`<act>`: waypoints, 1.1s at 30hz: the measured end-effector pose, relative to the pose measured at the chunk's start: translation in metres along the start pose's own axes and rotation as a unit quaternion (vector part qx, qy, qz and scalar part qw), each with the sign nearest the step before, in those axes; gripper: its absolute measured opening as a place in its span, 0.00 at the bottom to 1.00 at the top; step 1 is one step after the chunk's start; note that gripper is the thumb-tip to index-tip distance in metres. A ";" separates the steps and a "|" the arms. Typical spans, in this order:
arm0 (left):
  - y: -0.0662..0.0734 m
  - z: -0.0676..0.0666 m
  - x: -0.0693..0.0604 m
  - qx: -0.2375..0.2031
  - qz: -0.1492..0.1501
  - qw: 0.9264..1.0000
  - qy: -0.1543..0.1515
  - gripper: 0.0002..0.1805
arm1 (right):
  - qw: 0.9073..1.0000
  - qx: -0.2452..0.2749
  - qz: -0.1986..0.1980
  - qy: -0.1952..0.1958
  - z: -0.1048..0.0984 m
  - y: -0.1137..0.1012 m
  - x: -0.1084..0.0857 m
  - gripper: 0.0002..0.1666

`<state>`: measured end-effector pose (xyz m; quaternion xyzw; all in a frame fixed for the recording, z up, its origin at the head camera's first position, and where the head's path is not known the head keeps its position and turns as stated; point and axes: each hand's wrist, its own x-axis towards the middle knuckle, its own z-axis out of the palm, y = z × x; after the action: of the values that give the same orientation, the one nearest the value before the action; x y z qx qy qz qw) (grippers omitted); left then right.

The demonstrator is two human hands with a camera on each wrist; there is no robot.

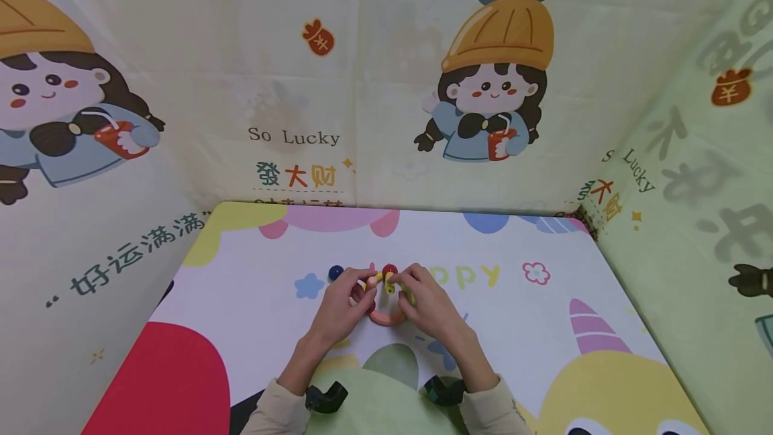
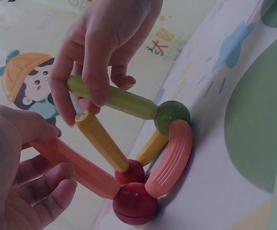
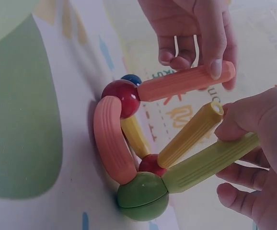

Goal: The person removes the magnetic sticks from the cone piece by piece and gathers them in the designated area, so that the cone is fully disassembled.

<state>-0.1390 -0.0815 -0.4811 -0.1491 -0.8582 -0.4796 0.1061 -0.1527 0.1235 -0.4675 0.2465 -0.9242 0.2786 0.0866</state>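
A small frame of magnetic building sticks and balls stands on the table between the hands. My left hand [image 1: 344, 304] pinches the free end of a straight coral stick [image 2: 81, 165], which rises from a red ball [image 2: 135, 203]. With my right hand [image 1: 429, 304] I grip a light green stick [image 3: 210, 160] attached to a green ball [image 3: 143, 196]. A curved coral stick [image 3: 112, 139] joins these two balls along the table. Behind, a smaller-looking red ball [image 2: 130, 171] carries an upright yellow stick [image 2: 101, 141], its free end close to my right fingers. Another yellow stick [image 3: 135, 136] lies low.
A dark blue ball [image 1: 336, 273] sits on the table just beyond my left hand. The tabletop [image 1: 253, 301] has printed cartoon shapes. Patterned cloth [image 1: 386, 86] hangs behind it and at both sides.
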 end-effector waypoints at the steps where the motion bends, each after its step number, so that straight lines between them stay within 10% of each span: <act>1: 0.000 0.000 -0.001 0.001 0.000 1.000 0.000 0.19 | 1.000 -0.002 -0.002 -0.002 0.000 0.000 0.000 0.14; 17: -0.003 -0.016 -0.012 0.022 -0.039 0.999 0.004 0.17 | 1.000 0.006 -0.018 -0.002 -0.006 0.001 -0.003 0.11; 33: -0.023 -0.039 -0.037 0.074 -0.017 0.997 0.021 0.16 | 0.997 0.071 0.016 -0.010 -0.024 0.017 -0.024 0.18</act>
<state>-0.1108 -0.1322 -0.4911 -0.1167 -0.8912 -0.4196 0.1266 -0.1396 0.1589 -0.4631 0.2400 -0.9066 0.3426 0.0553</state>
